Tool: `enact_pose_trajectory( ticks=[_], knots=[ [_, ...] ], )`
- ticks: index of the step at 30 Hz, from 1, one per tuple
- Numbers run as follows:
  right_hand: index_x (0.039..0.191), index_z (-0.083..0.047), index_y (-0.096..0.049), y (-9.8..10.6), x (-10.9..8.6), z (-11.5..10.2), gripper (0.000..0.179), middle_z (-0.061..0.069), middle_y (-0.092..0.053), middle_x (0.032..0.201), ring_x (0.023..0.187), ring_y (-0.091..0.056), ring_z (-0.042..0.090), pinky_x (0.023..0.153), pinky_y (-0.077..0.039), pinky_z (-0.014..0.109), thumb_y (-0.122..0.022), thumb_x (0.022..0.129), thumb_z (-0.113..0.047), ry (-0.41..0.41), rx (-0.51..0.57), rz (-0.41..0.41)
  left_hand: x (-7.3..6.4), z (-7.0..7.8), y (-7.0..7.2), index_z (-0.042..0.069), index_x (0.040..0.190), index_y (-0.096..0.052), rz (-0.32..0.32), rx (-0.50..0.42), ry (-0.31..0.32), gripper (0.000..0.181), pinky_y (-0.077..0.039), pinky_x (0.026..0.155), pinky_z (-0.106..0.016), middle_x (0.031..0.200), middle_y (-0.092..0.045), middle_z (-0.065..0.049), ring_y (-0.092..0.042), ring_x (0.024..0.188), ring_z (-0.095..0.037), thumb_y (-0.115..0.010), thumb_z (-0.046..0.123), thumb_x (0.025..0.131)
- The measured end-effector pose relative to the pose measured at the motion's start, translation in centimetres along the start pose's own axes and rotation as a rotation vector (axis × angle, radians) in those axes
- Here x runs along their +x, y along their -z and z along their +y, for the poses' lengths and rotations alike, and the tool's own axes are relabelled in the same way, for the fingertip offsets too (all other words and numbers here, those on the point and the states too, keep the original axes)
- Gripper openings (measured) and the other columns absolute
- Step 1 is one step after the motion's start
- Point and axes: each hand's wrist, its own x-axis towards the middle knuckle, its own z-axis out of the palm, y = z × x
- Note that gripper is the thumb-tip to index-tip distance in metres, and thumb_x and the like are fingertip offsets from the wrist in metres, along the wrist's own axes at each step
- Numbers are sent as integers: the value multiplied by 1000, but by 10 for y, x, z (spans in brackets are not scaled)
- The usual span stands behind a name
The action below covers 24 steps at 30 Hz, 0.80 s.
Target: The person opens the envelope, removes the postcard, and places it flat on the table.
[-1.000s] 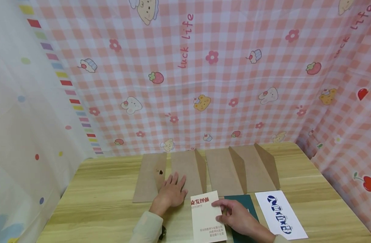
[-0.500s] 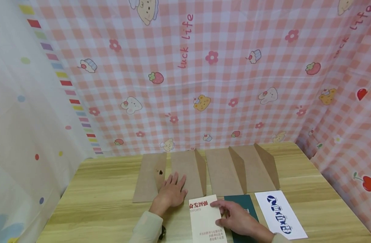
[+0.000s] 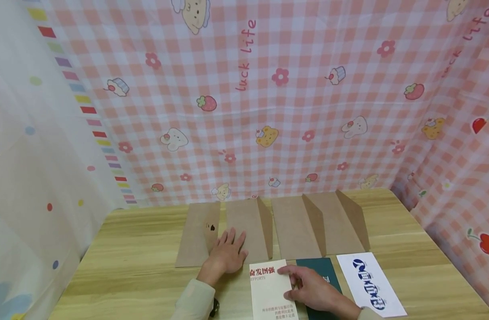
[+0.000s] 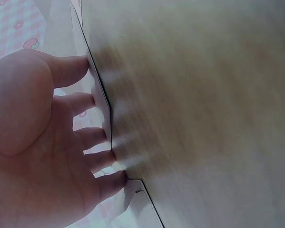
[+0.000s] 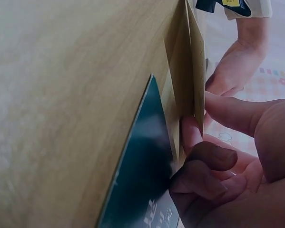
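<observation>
My left hand [image 3: 227, 253] lies with its fingers straight and spread, palm down, at the lower edge of a brown paper envelope [image 3: 244, 226]. Its fingertips [image 4: 102, 160] meet that edge in the left wrist view. Just left of the hand is another envelope [image 3: 191, 242], its flap marked with a small black print. My right hand [image 3: 312, 286] pinches the right edge of a cream card [image 3: 268, 291] with red Chinese lettering; the thumb is on one face, a finger behind. A dark green card [image 3: 324, 269] lies partly hidden under the right hand.
Two further brown envelopes [image 3: 292, 226] with raised flaps lie to the right in the same row. A white card [image 3: 370, 284] with blue lettering is at the right front of the wooden table [image 3: 120, 266]. A pink checked curtain [image 3: 228, 111] hangs behind.
The cream card has shifted slightly toward me and to the left in my right hand, then stayed nearly still. My left hand has not moved.
</observation>
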Motion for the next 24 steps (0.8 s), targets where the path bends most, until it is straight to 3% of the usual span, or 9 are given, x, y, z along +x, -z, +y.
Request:
enact_pose_trajectory(
  ticks=[24],
  knots=[
    [132, -6, -61, 2, 1, -5, 52, 1, -52, 77, 66, -49, 15, 52, -32, 20, -79, 83, -13, -9, -18, -36, -1, 0, 3, 11, 155, -35, -9, 3, -6, 58, -20, 118, -58, 162, -22, -21, -18, 149, -42, -47, 34, 103]
  ],
)
